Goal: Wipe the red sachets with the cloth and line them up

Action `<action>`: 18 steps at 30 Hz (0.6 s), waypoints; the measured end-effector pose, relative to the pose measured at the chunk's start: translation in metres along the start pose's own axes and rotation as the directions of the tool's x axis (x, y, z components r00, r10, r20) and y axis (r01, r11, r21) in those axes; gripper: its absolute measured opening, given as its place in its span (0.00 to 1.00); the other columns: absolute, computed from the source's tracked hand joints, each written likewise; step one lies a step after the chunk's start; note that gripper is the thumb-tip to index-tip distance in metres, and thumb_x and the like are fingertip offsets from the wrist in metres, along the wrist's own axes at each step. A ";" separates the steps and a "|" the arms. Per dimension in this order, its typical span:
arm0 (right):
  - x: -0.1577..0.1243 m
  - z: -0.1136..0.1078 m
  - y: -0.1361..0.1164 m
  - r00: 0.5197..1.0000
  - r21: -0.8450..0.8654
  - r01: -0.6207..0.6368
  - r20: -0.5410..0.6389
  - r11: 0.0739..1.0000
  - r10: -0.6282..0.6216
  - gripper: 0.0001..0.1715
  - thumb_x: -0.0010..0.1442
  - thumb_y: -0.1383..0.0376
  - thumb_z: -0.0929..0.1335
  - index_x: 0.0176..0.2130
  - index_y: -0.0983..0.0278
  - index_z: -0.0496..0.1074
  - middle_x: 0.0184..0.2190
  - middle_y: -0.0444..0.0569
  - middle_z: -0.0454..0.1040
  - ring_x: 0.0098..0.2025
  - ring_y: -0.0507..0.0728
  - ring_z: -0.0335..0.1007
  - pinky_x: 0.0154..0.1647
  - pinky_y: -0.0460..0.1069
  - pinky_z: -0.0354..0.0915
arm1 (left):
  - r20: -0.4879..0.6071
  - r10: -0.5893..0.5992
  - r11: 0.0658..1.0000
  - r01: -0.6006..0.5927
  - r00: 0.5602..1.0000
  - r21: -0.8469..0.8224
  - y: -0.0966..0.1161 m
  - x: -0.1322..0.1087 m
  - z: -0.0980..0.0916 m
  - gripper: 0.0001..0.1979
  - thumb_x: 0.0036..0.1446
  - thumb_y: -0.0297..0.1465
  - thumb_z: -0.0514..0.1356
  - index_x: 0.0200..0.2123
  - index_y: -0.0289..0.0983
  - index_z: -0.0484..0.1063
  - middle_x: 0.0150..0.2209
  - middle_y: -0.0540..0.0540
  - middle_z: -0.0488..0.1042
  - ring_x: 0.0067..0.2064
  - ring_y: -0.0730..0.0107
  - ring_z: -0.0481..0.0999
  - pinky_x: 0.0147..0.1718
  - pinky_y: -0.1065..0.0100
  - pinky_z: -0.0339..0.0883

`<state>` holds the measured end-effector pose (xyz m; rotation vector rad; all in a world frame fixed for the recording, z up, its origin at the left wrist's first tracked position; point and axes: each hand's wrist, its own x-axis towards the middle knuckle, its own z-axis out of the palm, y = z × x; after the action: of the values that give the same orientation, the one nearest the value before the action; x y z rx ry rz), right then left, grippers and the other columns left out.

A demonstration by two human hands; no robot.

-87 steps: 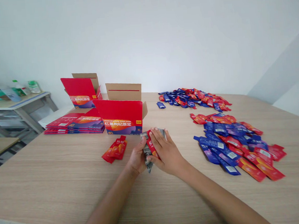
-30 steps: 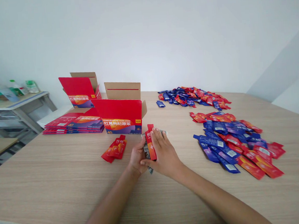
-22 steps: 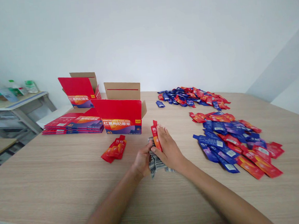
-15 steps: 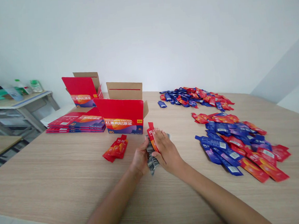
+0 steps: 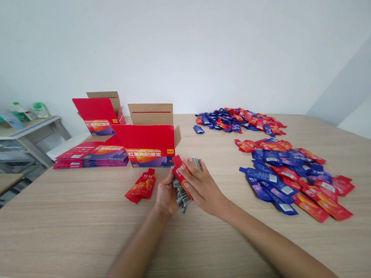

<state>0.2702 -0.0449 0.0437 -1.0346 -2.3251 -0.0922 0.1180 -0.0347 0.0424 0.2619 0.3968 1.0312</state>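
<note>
Left hand (image 5: 167, 196): grasping a grey striped bundle (image 5: 181, 196), before the front carton (image 5: 147, 142); cloth or stacked edges, cannot tell.
Right hand (image 5: 205, 188): fingers laid over a red pouch (image 5: 179, 169), clasping it against the bundle, near the front carton's right end.
Two red pouches (image 5: 142, 187): overlapping on the counter (image 5: 82, 220), just in front of the front carton.
Front carton: raised, flaps up; contents hidden.
Rear carton (image 5: 96, 112): also raised and open, behind and left of the front carton.
Folded cartons (image 5: 90, 156): flat stack left of the front carton, not yet raised.
Near pile (image 5: 290, 165), far pile (image 5: 235, 120): loose red and blue pouches, right of the front carton.
Progress: neither carton closed, many pouches loose; the work looks far from finished.
</note>
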 end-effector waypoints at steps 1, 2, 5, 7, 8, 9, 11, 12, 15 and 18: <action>0.000 -0.001 0.002 0.999 0.012 -0.036 -0.016 0.999 0.036 0.27 0.73 0.61 0.55 0.67 0.62 0.57 0.71 0.58 0.48 0.73 0.63 0.38 0.70 0.71 0.38 | 0.005 -0.029 0.999 0.029 1.000 0.013 -0.003 0.000 0.000 0.19 0.66 0.38 0.51 0.47 0.35 0.77 0.36 0.42 0.82 0.35 0.60 0.82 0.37 0.61 0.77; 0.000 -0.002 0.005 0.997 0.034 -0.073 -0.035 0.997 0.074 0.28 0.73 0.60 0.55 0.68 0.61 0.55 0.72 0.58 0.46 0.73 0.63 0.38 0.70 0.71 0.38 | 0.008 -0.062 0.998 0.061 0.998 0.026 -0.006 0.000 -0.001 0.19 0.65 0.39 0.52 0.48 0.35 0.76 0.36 0.42 0.82 0.35 0.60 0.82 0.37 0.61 0.77; 0.000 -0.002 0.018 0.974 0.162 -0.190 -0.094 0.968 0.207 0.33 0.71 0.55 0.59 0.70 0.61 0.50 0.71 0.59 0.48 0.73 0.63 0.40 0.70 0.69 0.41 | 0.012 -0.140 0.989 0.140 0.990 0.058 -0.015 0.001 -0.004 0.21 0.64 0.40 0.54 0.50 0.33 0.75 0.35 0.41 0.82 0.34 0.58 0.82 0.36 0.59 0.77; 0.001 -0.002 0.026 0.951 0.264 -0.247 -0.120 0.932 0.286 0.36 0.70 0.52 0.61 0.70 0.61 0.49 0.69 0.59 0.53 0.71 0.62 0.46 0.70 0.65 0.48 | 0.011 -0.188 0.979 0.187 0.982 0.079 -0.019 0.001 -0.006 0.22 0.63 0.41 0.55 0.51 0.32 0.74 0.34 0.40 0.81 0.33 0.58 0.82 0.36 0.59 0.77; 0.001 -0.003 0.029 0.941 0.302 -0.263 -0.131 0.917 0.313 0.36 0.69 0.52 0.61 0.70 0.60 0.50 0.68 0.59 0.56 0.70 0.62 0.50 0.69 0.63 0.51 | 0.007 -0.209 0.974 0.208 0.978 0.088 -0.020 0.001 -0.007 0.22 0.62 0.41 0.56 0.51 0.31 0.74 0.33 0.40 0.81 0.33 0.58 0.82 0.36 0.59 0.77; 0.002 -0.004 0.032 0.932 0.326 -0.272 -0.146 0.905 0.333 0.35 0.69 0.52 0.62 0.69 0.60 0.51 0.66 0.58 0.58 0.68 0.62 0.53 0.67 0.62 0.54 | 0.000 -0.225 0.970 0.224 0.974 0.095 -0.021 0.001 -0.007 0.22 0.62 0.41 0.56 0.51 0.31 0.74 0.33 0.40 0.81 0.32 0.58 0.82 0.35 0.59 0.77; 0.003 -0.005 0.034 0.918 0.340 -0.282 -0.177 0.897 0.356 0.34 0.69 0.52 0.62 0.69 0.59 0.53 0.63 0.58 0.61 0.65 0.62 0.57 0.66 0.62 0.56 | -0.017 -0.237 0.966 0.237 0.971 0.103 -0.022 0.001 -0.007 0.23 0.63 0.42 0.55 0.51 0.30 0.74 0.32 0.40 0.81 0.32 0.59 0.82 0.35 0.59 0.77; 0.003 -0.006 0.034 0.911 0.334 -0.290 -0.190 0.897 0.366 0.35 0.69 0.52 0.62 0.69 0.58 0.53 0.61 0.57 0.61 0.64 0.63 0.59 0.65 0.62 0.57 | -0.024 -0.231 0.967 0.232 0.973 0.105 -0.023 0.001 -0.007 0.23 0.63 0.42 0.55 0.50 0.30 0.74 0.31 0.40 0.81 0.31 0.59 0.82 0.35 0.60 0.77; 0.002 -0.006 0.033 0.902 0.294 -0.313 -0.206 0.903 0.380 0.32 0.68 0.53 0.64 0.67 0.57 0.57 0.57 0.56 0.62 0.60 0.63 0.61 0.63 0.63 0.60 | -0.020 -0.187 0.976 0.188 0.982 0.108 -0.023 0.001 -0.006 0.22 0.63 0.41 0.55 0.50 0.30 0.75 0.31 0.41 0.81 0.31 0.59 0.82 0.35 0.60 0.77; 0.001 -0.004 0.030 0.907 0.245 -0.303 -0.223 0.921 0.357 0.28 0.66 0.55 0.66 0.63 0.56 0.63 0.55 0.55 0.61 0.58 0.63 0.62 0.60 0.62 0.63 | -0.019 -0.150 0.983 0.151 0.988 0.108 -0.022 0.003 -0.006 0.21 0.63 0.40 0.56 0.49 0.30 0.75 0.31 0.40 0.81 0.31 0.58 0.82 0.35 0.60 0.77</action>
<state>0.2928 -0.0243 0.0424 -1.2153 -1.8487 0.1348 0.1338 -0.0432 0.0275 0.3198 0.4763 0.8637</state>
